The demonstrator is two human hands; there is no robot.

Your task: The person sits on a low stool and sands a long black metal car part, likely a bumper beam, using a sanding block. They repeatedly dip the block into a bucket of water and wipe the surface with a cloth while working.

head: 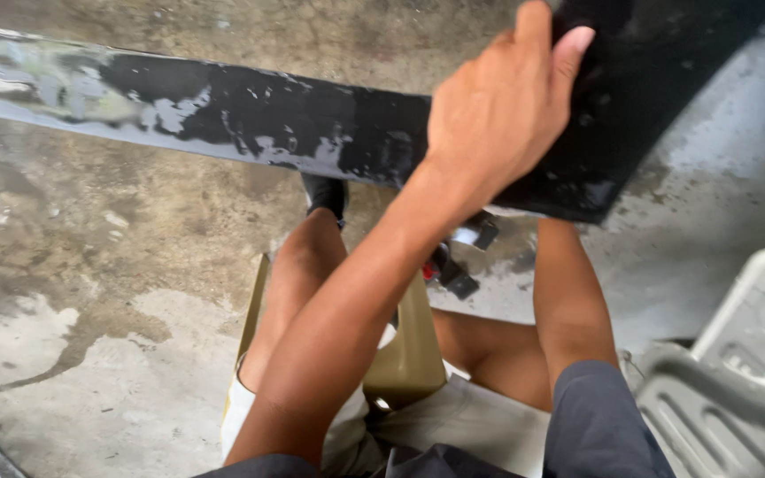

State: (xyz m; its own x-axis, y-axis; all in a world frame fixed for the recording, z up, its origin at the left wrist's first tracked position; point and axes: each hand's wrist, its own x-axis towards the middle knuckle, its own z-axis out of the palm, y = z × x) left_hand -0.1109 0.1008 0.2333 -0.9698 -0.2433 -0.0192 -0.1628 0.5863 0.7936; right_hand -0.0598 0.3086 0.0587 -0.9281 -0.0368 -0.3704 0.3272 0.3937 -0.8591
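The wet concrete floor [90, 292] fills most of the view, stained and patchy. Across it, above the person's knees, runs the long black panel [250, 119], a curved body part whose paint is worn through to grey in blotches. It slants from the upper left down to the right, where it widens into a darker end. It seems to lie across the person's lap or legs so that its face is turned up within reach, though what bears it underneath is hidden.

To the right of the panel and lower stands a grey plastic chair [737, 372], only partly in view.

Below the panel the person sits on a low tan stool [409, 354], legs spread to either side of it, which brings the body close under the work.

The left hand [498, 115] lies on the panel near its wide end, fingers together and pressed flat against the surface, apparently rubbing or steadying it; it grips nothing. The right forearm passes under the panel's wide end and the right hand is hidden behind it, so I cannot tell how it is set.

Just below the panel's lower edge, between the legs, lies a small red and black object [449, 265], too obscured to identify.
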